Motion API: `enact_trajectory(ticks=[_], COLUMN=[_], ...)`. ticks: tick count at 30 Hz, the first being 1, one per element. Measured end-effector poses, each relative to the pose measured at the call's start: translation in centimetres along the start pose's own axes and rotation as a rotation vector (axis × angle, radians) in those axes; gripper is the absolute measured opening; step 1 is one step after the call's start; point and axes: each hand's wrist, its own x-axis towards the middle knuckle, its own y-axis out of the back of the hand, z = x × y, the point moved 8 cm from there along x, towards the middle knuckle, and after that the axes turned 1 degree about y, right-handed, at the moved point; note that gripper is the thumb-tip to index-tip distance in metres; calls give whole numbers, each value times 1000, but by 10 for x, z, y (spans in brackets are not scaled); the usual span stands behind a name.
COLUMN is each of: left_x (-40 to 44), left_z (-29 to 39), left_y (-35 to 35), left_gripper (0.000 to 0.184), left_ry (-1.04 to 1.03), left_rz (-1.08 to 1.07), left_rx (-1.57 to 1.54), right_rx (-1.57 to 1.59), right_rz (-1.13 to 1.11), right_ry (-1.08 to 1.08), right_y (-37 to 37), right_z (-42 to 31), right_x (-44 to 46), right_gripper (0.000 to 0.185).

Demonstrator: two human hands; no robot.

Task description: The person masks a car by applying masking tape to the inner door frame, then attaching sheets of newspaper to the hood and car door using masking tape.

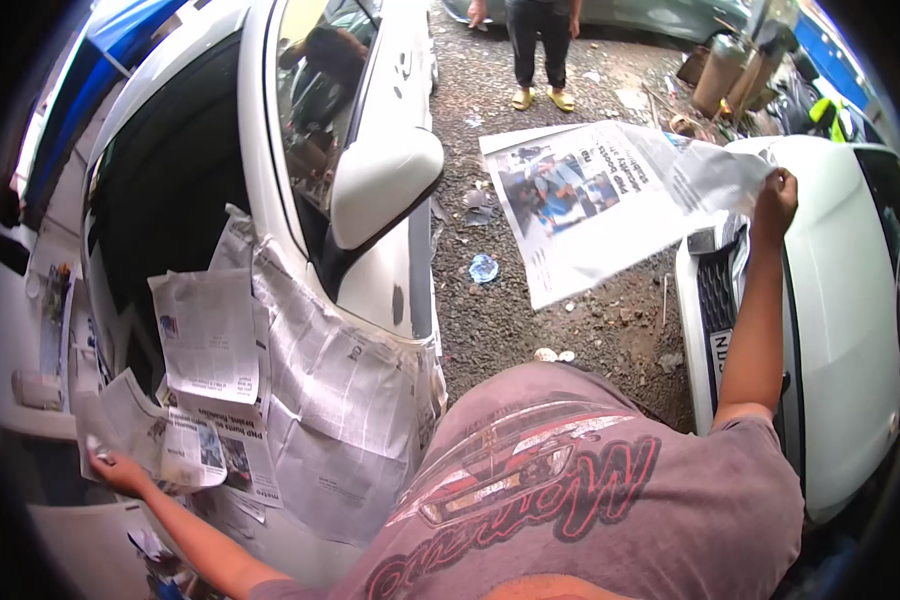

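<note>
My right hand is closed on one corner of a large newspaper sheet, which hangs spread out over the gap between two cars. At the lower left, my left hand is closed at the edge of a smaller newspaper piece above the white car's hood. Other newspaper sheets lie over the fender and hood of the white car. One upright newspaper page leans against its dark windshield. The undersides of both held sheets are hidden.
The car's side mirror juts into the gap. A second white car stands close on my right. Gravel ground with a crumpled blue plastic piece lies between. A person in yellow slippers stands ahead, near a metal cylinder.
</note>
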Motion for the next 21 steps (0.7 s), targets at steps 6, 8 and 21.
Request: enact_trajectory(ticks=[6, 8, 21], left_x=[-95, -121, -147], left_z=[83, 126, 241], left_y=[-131, -145, -134], left_gripper=[47, 47, 52], left_ry=[-117, -166, 188], left_rz=[-532, -659, -766], left_rx=[52, 54, 254], right_rx=[-293, -249, -110], right_rz=[56, 10, -382], right_ry=[206, 219, 291], right_y=[-45, -69, -273], right_z=[-21, -23, 78], right_x=[9, 11, 129], right_gripper=[21, 15, 8])
